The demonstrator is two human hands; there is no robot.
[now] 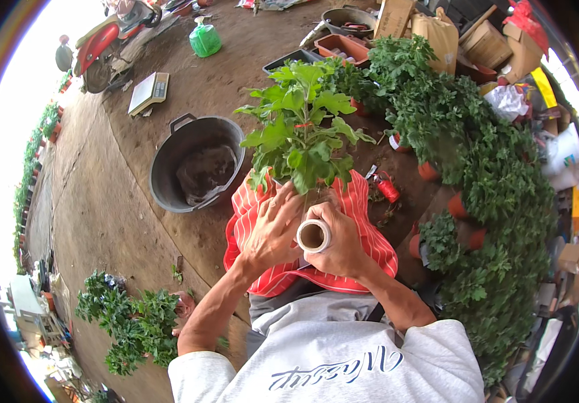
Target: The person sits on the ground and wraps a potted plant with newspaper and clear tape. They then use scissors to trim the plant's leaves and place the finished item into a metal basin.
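Observation:
A leafy green potted-type plant (pixel 294 146) stands upright before me, with a red tie (pixel 302 125) around its upper stems. My right hand (pixel 339 239) grips a roll of wrapping film on a cardboard core (pixel 313 236), its hollow end facing up. My left hand (pixel 273 226) lies against the base of the plant with its fingers stretched out. Leaves and both hands hide the base, so I cannot tell whether the left hand grips it. Beneath both hands, a red-and-white striped cloth (pixel 249 206) covers my lap.
A black tub (pixel 196 206) is at the left, near a digital scale (pixel 149 94) and a green jug (pixel 205 40). Red twine (pixel 388 190) lies on the ground. Dense potted plants (pixel 496 186) line the right side. More plants (pixel 141 322) sit lower left; planters (pixel 342 46) stand behind.

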